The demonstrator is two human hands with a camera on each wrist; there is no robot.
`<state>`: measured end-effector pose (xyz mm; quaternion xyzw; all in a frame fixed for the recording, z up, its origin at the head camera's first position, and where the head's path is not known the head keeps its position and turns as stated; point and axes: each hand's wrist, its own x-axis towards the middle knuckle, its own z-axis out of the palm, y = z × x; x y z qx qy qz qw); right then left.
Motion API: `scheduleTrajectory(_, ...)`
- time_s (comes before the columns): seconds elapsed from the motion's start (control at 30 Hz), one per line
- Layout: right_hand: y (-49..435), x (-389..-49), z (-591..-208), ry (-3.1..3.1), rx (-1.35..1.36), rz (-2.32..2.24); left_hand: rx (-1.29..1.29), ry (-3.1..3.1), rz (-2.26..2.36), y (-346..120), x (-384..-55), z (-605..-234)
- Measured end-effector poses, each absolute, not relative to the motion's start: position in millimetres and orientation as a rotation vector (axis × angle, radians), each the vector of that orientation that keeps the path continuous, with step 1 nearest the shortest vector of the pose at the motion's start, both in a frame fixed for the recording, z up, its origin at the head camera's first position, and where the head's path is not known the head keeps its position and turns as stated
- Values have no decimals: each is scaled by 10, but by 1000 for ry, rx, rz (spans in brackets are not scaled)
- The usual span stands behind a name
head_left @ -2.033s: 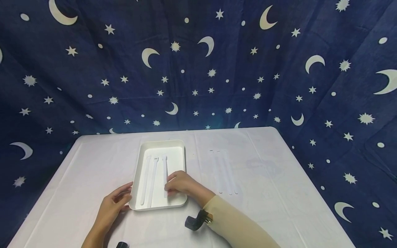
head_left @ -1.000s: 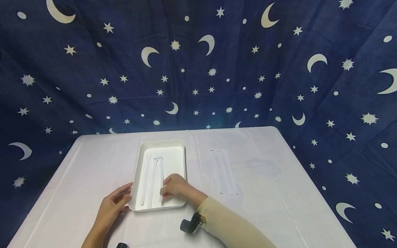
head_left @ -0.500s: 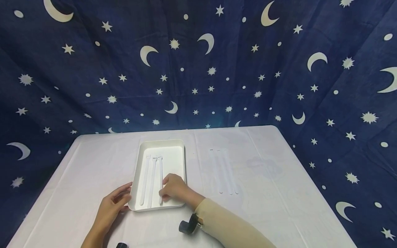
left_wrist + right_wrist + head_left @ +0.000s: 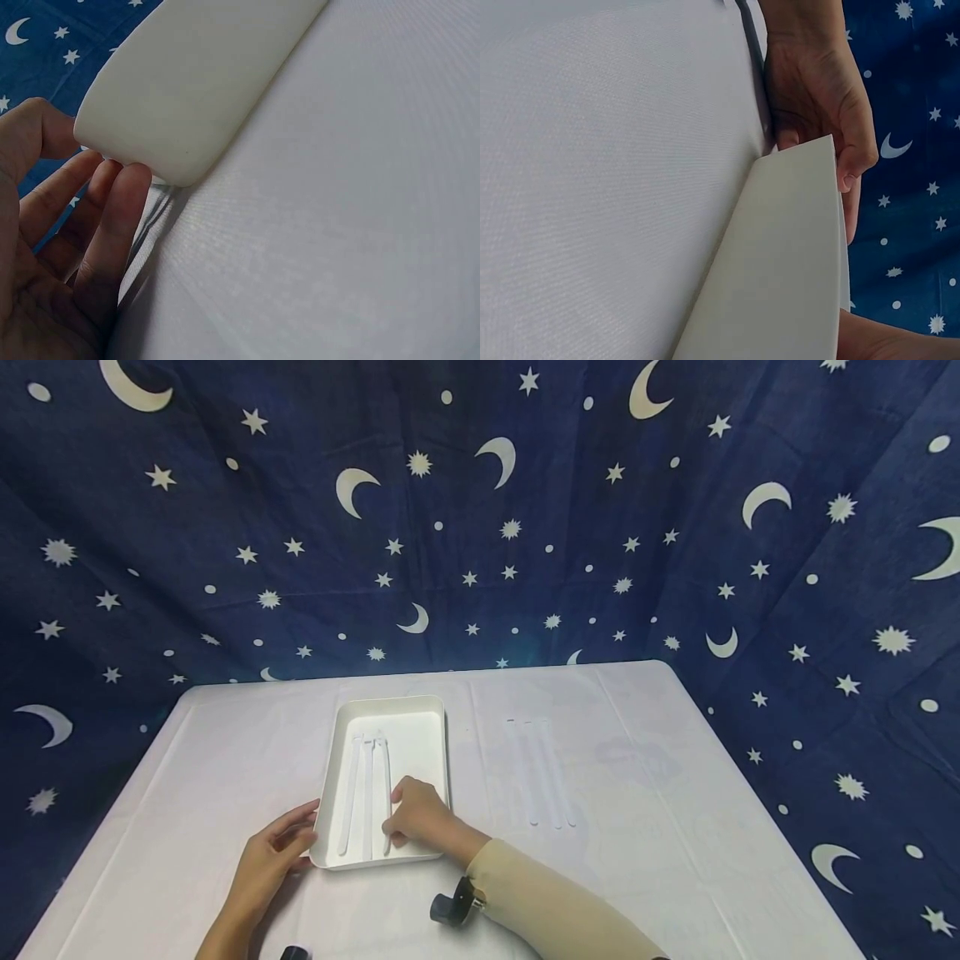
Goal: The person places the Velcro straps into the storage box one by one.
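Note:
A white tray (image 4: 424, 710) lies on the table with three narrow white cable ties side by side in it, each with a small slotted head at its far end. My left hand (image 4: 273, 856) grips the tray's near left edge; the left wrist view shows its fingertips (image 4: 131, 184) against the corner. Inside the tray, my right hand (image 4: 422, 812) pinches the rightmost cable tie (image 4: 386, 768) near its lower end. Right beside that one is the middle cable tie (image 4: 368, 802); the left cable tie (image 4: 349, 802) lies slightly apart.
Several more white cable ties (image 4: 542, 777) lie on the white-covered table (image 4: 675, 827) right of the tray, hard to make out against the cloth. A dark blue curtain (image 4: 300, 510) with moons and stars hangs behind the table and along its sides.
My right hand has moved left within the tray, drawing the rightmost cable tie close to the middle one. The middle tie has shifted slightly left. My left hand has stayed at the tray's edge.

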<state>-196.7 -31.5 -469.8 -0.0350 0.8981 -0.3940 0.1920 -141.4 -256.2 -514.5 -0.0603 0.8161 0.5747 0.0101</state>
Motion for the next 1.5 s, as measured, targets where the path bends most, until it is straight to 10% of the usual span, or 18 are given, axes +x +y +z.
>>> scheduleTrajectory(0.93,-229,-1997,-4635,2521,-140,-1131,-222,2551,1755,-2543,-1427,-5133)
scheduleTrajectory(1.5,1174,-2119,-4170,2643,28,-1289,-233,2546,1773,-2556,-1423,-5148)
